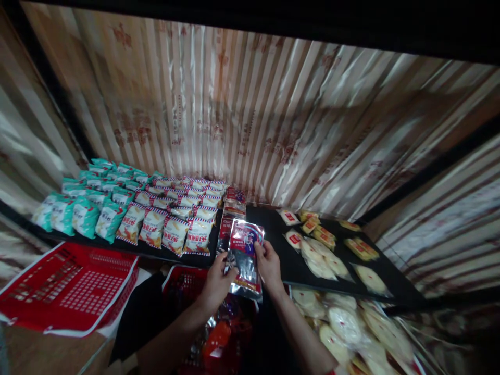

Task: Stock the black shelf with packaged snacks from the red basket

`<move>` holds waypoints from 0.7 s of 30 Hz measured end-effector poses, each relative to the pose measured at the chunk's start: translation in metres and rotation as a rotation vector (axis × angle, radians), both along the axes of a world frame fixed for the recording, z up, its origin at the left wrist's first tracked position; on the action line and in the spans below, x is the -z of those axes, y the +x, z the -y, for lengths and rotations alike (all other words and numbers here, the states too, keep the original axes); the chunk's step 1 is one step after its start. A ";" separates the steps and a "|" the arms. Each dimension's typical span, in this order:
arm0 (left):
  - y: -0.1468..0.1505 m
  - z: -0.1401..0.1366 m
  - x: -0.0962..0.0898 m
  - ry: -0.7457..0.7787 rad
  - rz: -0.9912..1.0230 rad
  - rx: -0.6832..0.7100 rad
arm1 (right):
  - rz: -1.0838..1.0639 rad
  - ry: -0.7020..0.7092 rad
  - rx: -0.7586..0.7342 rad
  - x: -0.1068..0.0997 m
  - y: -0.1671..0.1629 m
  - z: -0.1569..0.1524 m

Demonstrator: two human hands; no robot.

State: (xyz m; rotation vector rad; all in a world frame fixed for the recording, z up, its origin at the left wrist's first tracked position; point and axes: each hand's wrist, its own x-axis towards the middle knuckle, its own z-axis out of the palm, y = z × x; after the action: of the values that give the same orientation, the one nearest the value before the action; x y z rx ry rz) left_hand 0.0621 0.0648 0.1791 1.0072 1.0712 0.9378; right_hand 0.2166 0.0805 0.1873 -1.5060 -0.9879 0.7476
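Observation:
A flat, shiny snack packet with dark red and purple print is held upright between both my hands. My left hand pinches its lower left edge, thumb on the front. On the upper right edge, my right hand grips it with the thumb over the front. Just behind it on the black shelf, similar red packets stand in a row. Beneath my hands is a red basket with dark and orange packages inside, partly hidden by my forearms.
White chip bags and teal bags line the shelf's left side. Flat round packages and yellow packets lie on the right. A second red basket sits lower left. More round packages fill the space below the shelf.

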 end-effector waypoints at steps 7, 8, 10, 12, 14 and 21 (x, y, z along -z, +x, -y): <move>0.029 -0.037 0.011 0.075 -0.044 -0.196 | 0.212 0.004 0.119 0.010 0.029 -0.078; 0.032 -0.041 0.012 0.078 -0.053 -0.205 | 0.239 -0.002 0.125 0.011 0.031 -0.088; 0.036 -0.052 0.012 0.084 -0.083 -0.223 | 0.285 -0.024 0.128 0.011 0.033 -0.107; 0.039 -0.063 0.009 0.097 -0.127 -0.257 | 0.321 -0.054 0.135 0.010 0.034 -0.123; 0.042 -0.076 0.006 0.115 -0.160 -0.302 | 0.373 -0.093 0.155 0.009 0.035 -0.137; 0.048 -0.106 0.005 0.163 -0.215 -0.331 | 0.565 -0.196 0.156 0.004 0.035 -0.168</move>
State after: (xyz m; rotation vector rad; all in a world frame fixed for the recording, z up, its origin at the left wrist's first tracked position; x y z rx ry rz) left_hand 0.1105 0.1709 0.1745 1.1029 1.3878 1.2197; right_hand 0.2520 0.2483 0.1833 -1.9997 -1.2153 0.3111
